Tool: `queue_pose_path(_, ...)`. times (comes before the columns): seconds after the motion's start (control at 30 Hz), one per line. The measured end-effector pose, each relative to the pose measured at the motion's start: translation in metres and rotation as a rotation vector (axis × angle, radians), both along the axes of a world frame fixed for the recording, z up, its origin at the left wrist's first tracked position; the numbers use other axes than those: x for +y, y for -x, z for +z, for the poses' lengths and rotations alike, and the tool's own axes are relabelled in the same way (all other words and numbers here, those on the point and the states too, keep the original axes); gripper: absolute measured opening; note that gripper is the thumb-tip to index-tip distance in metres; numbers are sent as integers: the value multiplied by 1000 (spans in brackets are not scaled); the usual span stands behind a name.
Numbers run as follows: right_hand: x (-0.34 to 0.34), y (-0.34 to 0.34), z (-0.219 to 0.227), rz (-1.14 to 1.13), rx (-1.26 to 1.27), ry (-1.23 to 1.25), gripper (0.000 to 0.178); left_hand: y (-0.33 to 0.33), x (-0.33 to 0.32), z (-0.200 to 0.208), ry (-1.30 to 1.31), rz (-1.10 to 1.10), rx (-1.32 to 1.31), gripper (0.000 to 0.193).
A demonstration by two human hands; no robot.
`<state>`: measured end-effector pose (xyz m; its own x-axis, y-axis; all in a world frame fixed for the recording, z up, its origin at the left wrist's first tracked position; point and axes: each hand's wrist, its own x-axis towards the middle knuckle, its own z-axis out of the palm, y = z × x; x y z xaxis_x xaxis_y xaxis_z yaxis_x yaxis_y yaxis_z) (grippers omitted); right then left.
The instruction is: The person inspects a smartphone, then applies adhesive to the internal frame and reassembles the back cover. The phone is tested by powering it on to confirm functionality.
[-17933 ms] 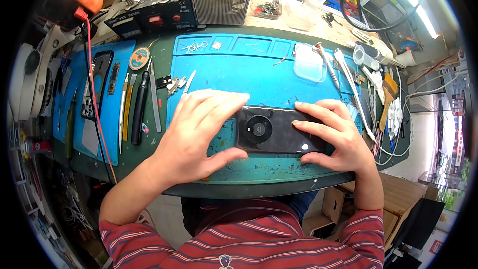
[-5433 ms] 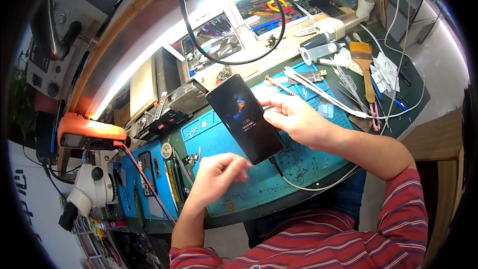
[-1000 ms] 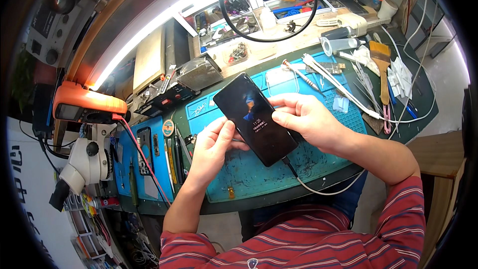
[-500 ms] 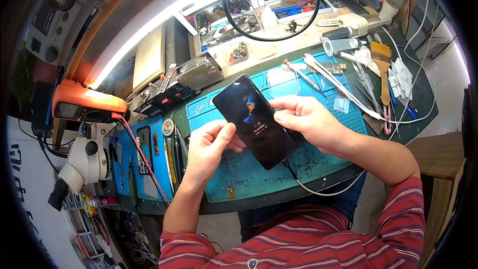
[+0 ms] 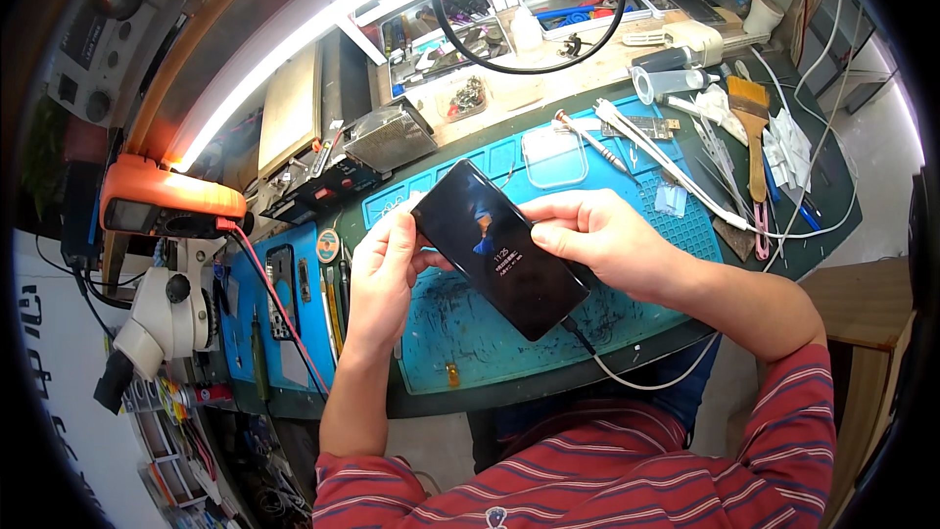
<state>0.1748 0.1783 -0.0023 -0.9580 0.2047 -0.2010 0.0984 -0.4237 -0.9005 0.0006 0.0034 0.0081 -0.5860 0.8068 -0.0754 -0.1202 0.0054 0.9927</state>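
A black smartphone [image 5: 504, 274] is tilted above the blue work mat [image 5: 460, 353], its dark screen lit with a small picture and a clock. At its upper left edge, my left hand [image 5: 387, 264] pinches the phone between thumb and fingers. My right hand [image 5: 587, 235] grips the opposite long edge, thumb on the front, other fingers partly hidden behind. A charging cable [image 5: 617, 374] with a black plug end runs into the phone's lower end and curves off to the right. On the mat beyond the phone lie a clear plastic box lid [image 5: 555, 158] and a screwdriver [image 5: 595, 147].
An orange multimeter [image 5: 171, 198] and a white microscope [image 5: 162, 323] stand at the left. Nearby, a phone frame [image 5: 282, 289] lies among thin tools. A brush [image 5: 749, 122], tweezers [image 5: 720, 162] and white cables [image 5: 676, 171] are at the right. A black ring [image 5: 529, 72] hangs over the back.
My left hand has slid up and left along the phone's edge toward its top corner. The phone has shifted slightly down and turned a little, its cable still plugged in.
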Motion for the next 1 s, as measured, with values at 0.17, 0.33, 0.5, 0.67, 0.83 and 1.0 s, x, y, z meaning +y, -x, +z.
queue_pose_path(0.17, -1, 0, 1, 9, 24, -32, 32, 8, -5, -4, -30, -10, -26, 34)
queue_pose_path(0.33, -1, 0, 1, 8, 20, -21, 32, 11, -7, -4, -4, 23, 4, 31)
queue_pose_path(0.5, -1, 0, -2, 8, 20, 6, 33, 14, -10, -6, 21, 10, 33, 32)
queue_pose_path(0.67, 1, 1, -2, -22, 38, 15, 34, 2, 0, 0, 59, -9, -139, 41)
queue_pose_path(0.83, 4, 1, 0, -127, 80, 38, 36, -3, -11, -13, 259, -497, -109, 36)
queue_pose_path(1.0, 7, 1, -2, -141, 88, 78, 37, -22, -4, -2, 257, -637, -187, 28)
